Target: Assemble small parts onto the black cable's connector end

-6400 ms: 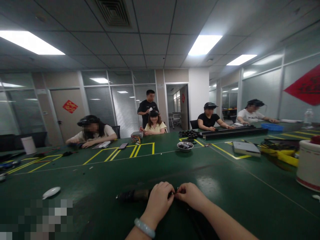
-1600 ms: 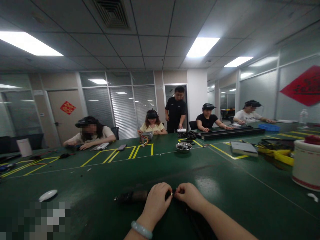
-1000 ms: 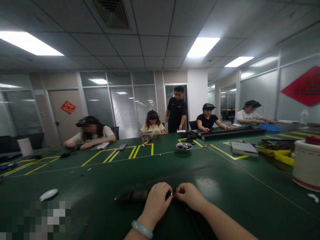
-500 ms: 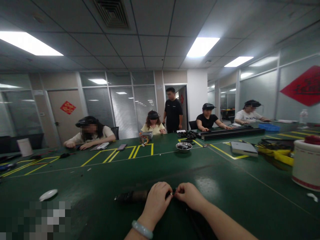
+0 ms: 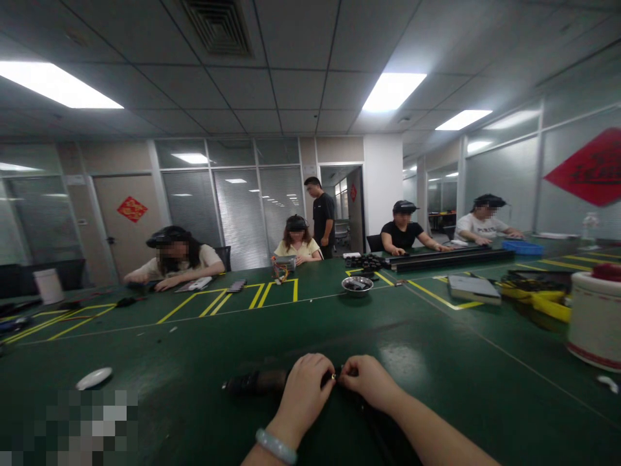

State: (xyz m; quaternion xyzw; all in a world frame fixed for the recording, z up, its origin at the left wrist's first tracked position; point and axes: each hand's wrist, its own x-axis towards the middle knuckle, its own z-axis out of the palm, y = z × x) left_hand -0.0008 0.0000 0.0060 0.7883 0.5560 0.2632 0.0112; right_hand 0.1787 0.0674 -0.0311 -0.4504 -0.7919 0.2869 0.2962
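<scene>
Standing person (image 5: 324,213) is now farther left; left hand (image 5: 310,383) pinches a bright bit (image 5: 334,377), axis unclear; right hand (image 5: 369,380), pinched narrow, is just right, its hold unclear.

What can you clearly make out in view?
Table: one, green, foreground.
Spoon: one, white, left.
Cup: one, white, far left.
Wired box: one, grey, far side.
Bowl: one, silver, mid-table.
Long bars: at least two, black, beyond bowl.
Trays: at least two, blue and yellow, right.
Flat box: one, grey-white, right.
Container: one, cream-and-red, right edge.
Signs: three, red, doors and right wall.
Ceiling lights: three, white, overhead.
People: five, varied clothing, across table.
Cylindrical tool: one, dark, centre foreground.
Bracelet: one, pale, left wrist.
Left hand: one, pinching a small shiny piece, centre.
Right hand: one, fingers pinched, centre right.
</scene>
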